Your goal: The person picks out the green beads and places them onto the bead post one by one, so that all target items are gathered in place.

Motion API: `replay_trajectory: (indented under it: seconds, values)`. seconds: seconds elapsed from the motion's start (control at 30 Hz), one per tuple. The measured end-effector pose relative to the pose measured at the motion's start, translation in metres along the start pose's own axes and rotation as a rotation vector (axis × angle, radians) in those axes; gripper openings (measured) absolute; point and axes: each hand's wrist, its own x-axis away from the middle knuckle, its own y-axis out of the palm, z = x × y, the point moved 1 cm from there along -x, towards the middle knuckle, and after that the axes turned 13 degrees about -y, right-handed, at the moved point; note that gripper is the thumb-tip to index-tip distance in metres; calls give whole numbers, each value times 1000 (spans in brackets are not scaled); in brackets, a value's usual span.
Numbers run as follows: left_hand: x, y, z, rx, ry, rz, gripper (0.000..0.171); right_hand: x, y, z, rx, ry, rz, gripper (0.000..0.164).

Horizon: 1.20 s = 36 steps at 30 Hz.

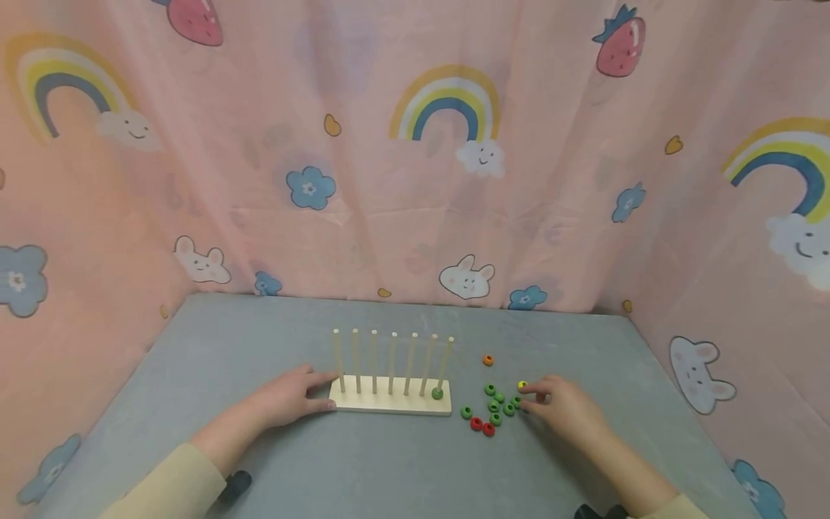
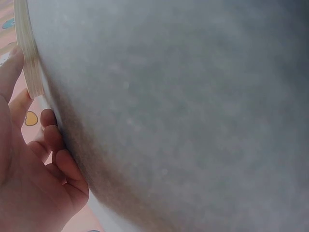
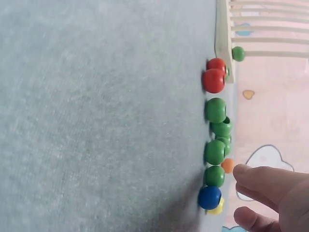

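Observation:
A pale wooden board (image 1: 390, 405) with several upright pegs lies across the middle of the table in the head view. One green bead (image 1: 437, 393) sits at the foot of its rightmost peg. My left hand (image 1: 285, 398) grips the board's left end, thumb at the front corner and index finger at the back. My right hand (image 1: 570, 412) hovers at the right edge of the loose beads, its thumb and fingertips apart with nothing between them. Close to those fingertips are a yellow bead (image 1: 522, 386) and a blue bead (image 3: 210, 197); the hand hides the blue one in the head view.
Several loose green beads (image 1: 509, 410) lie between the board and my right hand. Two red beads (image 1: 489, 429) are at the front of this group, and an orange bead (image 1: 488, 360) lies farther back. A pink patterned curtain (image 1: 402, 231) encloses the grey table (image 1: 382, 468).

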Motion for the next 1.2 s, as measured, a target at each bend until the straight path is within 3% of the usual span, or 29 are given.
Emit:
replay_trajectory:
  seconds: [0.63, 0.9, 1.2]
  values:
    - [-4, 0, 1, -7, 5, 2, 63, -6, 10, 5, 33, 49, -57, 24]
    - [-1, -2, 1, 2, -3, -7, 64, -8, 11, 3, 32, 17, -38, 23]
    - [-3, 1, -1, 4, -9, -4, 65, -10, 2, 3, -40, 29, -9, 27]
